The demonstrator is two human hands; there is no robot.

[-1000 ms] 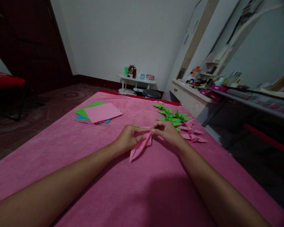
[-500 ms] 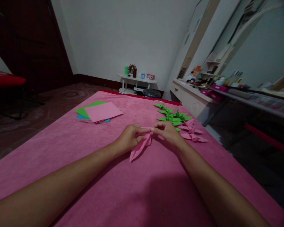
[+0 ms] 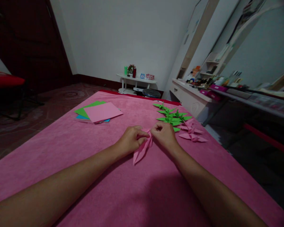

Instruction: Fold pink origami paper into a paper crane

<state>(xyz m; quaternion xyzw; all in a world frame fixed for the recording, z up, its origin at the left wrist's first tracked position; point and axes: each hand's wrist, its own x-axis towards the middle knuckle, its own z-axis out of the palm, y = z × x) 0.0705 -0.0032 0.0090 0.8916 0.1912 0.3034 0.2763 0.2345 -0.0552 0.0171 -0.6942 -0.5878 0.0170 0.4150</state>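
Note:
Between my two hands is a folded pink paper (image 3: 142, 152), one long pointed flap hanging down toward me. My left hand (image 3: 132, 138) is closed on its left side, thumb and fingers pinching it. With curled fingers, my right hand (image 3: 163, 134) grips the paper's upper right end; its fingertips hide that part. Just beyond my right hand lie several green paper cranes (image 3: 172, 118). Pink paper cranes (image 3: 192, 137) rest to the right of that hand.
A pink cloth (image 3: 85, 176) covers the surface under my hands. A stack of coloured paper sheets (image 3: 103, 112), pink on top, lies at the back left. A low white stand (image 3: 137, 78) is by the wall, and a cluttered dresser (image 3: 191, 94) stands at the right.
My right hand has turned and its fingers have curled in more. The paper's lower point has shifted slightly right and toward me. My left hand still pinches the paper.

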